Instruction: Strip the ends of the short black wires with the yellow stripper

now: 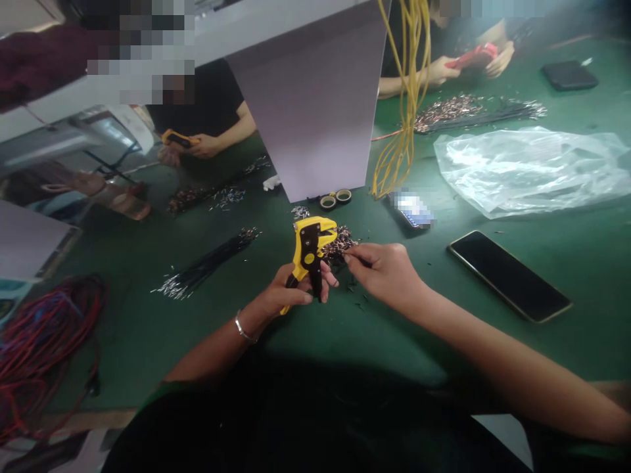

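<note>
Clothing nearest; left hand grips yellow pliers beside right hand.

on our worktop, a wire pile sits just behind our hands, a wire bundle and then cable coils to their left, a phone to their right; farther back, two rolls lie before a panel, a plastic bag to their right.

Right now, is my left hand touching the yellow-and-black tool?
Touching. The head view shows the left hand gripping the yellow-and-black tool, its thumb lying across the handle.
</note>
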Available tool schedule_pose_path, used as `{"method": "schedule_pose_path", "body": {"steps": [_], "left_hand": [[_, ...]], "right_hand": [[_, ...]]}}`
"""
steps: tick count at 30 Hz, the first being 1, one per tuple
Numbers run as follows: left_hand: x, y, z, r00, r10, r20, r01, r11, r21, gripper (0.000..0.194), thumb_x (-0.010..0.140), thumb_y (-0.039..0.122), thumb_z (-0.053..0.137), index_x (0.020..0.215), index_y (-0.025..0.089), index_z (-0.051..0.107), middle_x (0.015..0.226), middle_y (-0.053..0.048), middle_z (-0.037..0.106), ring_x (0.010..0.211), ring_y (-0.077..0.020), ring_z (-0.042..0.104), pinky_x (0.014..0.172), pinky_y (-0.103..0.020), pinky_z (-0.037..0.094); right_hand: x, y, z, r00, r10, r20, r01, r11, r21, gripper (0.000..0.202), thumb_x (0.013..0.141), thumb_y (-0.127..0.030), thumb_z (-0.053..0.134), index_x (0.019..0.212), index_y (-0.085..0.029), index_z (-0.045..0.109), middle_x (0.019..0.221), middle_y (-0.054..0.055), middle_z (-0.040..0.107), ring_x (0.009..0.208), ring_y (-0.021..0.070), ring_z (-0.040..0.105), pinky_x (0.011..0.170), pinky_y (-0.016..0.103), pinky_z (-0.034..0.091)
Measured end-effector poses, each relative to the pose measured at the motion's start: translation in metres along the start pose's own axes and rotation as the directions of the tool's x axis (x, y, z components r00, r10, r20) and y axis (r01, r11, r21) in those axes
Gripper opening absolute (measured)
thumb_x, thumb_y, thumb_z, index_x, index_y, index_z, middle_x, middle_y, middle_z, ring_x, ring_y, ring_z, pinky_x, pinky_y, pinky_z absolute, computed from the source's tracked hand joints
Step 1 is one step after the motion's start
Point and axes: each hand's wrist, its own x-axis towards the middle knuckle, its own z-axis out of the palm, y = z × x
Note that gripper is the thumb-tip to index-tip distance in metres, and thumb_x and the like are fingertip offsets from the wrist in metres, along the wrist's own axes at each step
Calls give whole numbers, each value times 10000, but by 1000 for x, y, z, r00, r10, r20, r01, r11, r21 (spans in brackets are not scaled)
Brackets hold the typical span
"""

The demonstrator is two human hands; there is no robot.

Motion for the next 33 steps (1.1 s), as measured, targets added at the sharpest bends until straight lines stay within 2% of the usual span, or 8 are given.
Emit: {"method": "schedule_pose_path", "body": {"steps": [8, 12, 15, 23, 29, 33], "left_hand": [[-2, 3, 5, 999, -37, -2, 37, 998, 47, 480, 663, 122, 743, 1137, 124, 664, 1097, -163, 710, 791, -207, 650, 809, -403, 501], [-1, 1, 5, 999, -35, -3, 35, 998, 51, 447, 667, 141, 758, 1107, 123, 680, 1052, -149, 717, 782, -209, 662, 783, -388, 510], [0, 0, 4, 999, -40, -16, 41, 998, 49, 443, 657, 151, 770, 1091, 115, 686, 1016, -145, 723, 766, -215, 667, 772, -390, 520], [-2, 5, 10, 997, -61, -47, 63, 997, 52, 434, 665, 122, 766, 1092, 108, 690, 1027, -153, 723, 784, -215, 666, 795, -395, 517], [-3, -1, 5, 998, -53, -38, 55, 996, 67, 468, 673, 164, 781, 1124, 108, 667, 1025, -158, 717, 784, -221, 664, 779, -394, 520], [-1, -2, 5, 998, -55, -18, 57, 989, 134, 407, 683, 185, 778, 1070, 110, 676, 992, -142, 715, 777, -213, 654, 768, -373, 519]], "right_hand": [[-6, -7, 4, 998, -56, -19, 56, 998, 27, 295, 871, -188, 481, 584, -186, 546, 568, -1, 582, 519, 96, 468, 542, 253, 376], [-6, -14, 2, 998, -67, 17, 66, 995, 76, 297, 872, -156, 477, 580, -195, 520, 548, -17, 578, 498, 88, 457, 534, 241, 378], [-6, -18, 2, 997, -61, 42, 57, 993, 105, 315, 869, -137, 483, 561, -201, 488, 517, -32, 553, 482, 84, 442, 526, 237, 372], [-6, -18, 4, 1000, -18, 12, 16, 990, 137, 317, 871, -134, 464, 562, -205, 462, 511, -31, 554, 470, 80, 445, 513, 236, 365], [-6, -17, 6, 1000, -12, -6, 13, 994, 110, 312, 877, -138, 476, 573, -209, 470, 534, -26, 593, 484, 89, 477, 530, 235, 381], [-7, -19, 7, 999, 1, 35, -6, 991, 134, 315, 879, -164, 486, 567, -209, 489, 519, -25, 591, 477, 92, 483, 526, 230, 385]]}}
